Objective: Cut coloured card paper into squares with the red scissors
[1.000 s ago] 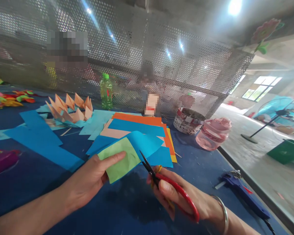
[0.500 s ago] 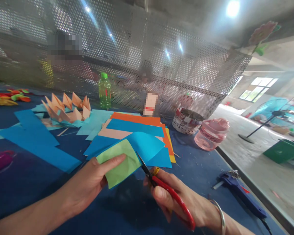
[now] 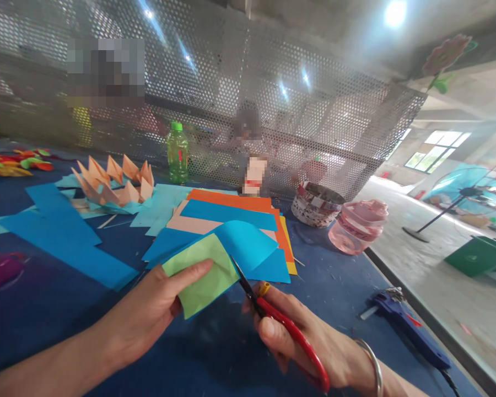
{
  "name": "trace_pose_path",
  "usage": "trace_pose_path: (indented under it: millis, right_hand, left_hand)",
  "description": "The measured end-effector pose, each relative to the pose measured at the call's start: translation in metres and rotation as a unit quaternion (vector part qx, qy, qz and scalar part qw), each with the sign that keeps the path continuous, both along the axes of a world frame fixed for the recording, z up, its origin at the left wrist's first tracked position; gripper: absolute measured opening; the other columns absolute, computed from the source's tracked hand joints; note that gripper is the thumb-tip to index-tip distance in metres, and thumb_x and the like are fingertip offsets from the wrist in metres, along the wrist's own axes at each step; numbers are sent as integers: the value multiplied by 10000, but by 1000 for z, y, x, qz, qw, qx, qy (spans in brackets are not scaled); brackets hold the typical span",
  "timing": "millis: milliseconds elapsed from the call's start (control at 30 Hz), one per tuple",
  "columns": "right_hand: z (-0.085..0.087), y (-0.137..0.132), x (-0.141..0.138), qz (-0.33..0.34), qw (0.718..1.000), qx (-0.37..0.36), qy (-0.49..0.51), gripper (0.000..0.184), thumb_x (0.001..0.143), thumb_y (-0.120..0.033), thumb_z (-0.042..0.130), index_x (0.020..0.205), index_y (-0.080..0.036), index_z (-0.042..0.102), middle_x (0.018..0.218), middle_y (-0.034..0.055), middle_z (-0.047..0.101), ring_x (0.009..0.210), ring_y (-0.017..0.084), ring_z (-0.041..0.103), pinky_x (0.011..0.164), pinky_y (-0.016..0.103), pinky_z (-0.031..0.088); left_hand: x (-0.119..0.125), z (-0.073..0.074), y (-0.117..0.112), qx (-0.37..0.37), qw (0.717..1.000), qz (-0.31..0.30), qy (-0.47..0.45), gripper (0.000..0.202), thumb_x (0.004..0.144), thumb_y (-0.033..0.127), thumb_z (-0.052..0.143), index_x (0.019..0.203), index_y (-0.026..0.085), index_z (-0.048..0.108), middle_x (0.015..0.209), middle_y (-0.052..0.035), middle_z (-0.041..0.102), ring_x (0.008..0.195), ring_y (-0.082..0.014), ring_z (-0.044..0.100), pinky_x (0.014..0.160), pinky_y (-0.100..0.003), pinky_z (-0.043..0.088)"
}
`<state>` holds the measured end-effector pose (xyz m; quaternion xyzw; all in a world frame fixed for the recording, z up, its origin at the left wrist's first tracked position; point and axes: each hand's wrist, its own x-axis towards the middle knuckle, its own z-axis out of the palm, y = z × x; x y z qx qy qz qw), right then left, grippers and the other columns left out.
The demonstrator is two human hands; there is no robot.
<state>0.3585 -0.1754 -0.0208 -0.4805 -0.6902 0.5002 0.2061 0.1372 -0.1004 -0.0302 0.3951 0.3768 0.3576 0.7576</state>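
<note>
Left hand (image 3: 149, 314): closed on green paper (image 3: 202, 275), thumb on top, fingers beneath; sheet held just above the blue surface (image 3: 215, 353), projecting up and right from the hand.

Right hand (image 3: 310, 342): closed through the red handles of the scissors (image 3: 281, 320), directly right of the paper. Dark blades slightly parted, tips at the paper's right edge, touching or just entering it.

Behind the paper: curled blue sheet (image 3: 243, 242), resting on a stack of coloured sheets (image 3: 231, 220) in orange, blue, peach and yellow.

Far left: long blue strips (image 3: 66, 242); folded peach paper pieces (image 3: 111, 182) beyond them.

Back edge, against perforated metal screen (image 3: 273, 99): green bottle (image 3: 177, 154).

Right of stack: woven basket (image 3: 316, 204), pink container (image 3: 357, 226) beside it.

Near right edge of surface: blue glue gun (image 3: 405, 325), well apart from both hands.
</note>
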Motion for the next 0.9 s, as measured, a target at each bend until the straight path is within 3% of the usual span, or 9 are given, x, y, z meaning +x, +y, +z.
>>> trace_pose_path:
  millis: [433, 900]
  right_hand:
    - [-10, 1, -4, -18, 999, 34, 36, 525, 927, -650, 415, 1084, -162, 523, 605, -46, 462, 486, 89, 456, 438, 199, 355]
    - [-18, 2, -10, -31, 998, 9, 47, 483, 924, -655, 420, 931, -182, 514, 464, -63, 441, 357, 73, 432, 344, 168, 300]
  left_hand:
    - [-1, 3, -2, -1, 1000, -10, 0, 351, 818, 338, 712, 1169, 322, 714, 1118, -3, 767, 1012, -301, 712, 814, -348, 583]
    - [-2, 3, -2, -29, 999, 2, 23, 331, 790, 371, 737, 1108, 277, 748, 976, -34, 803, 775, -260, 752, 712, -329, 602]
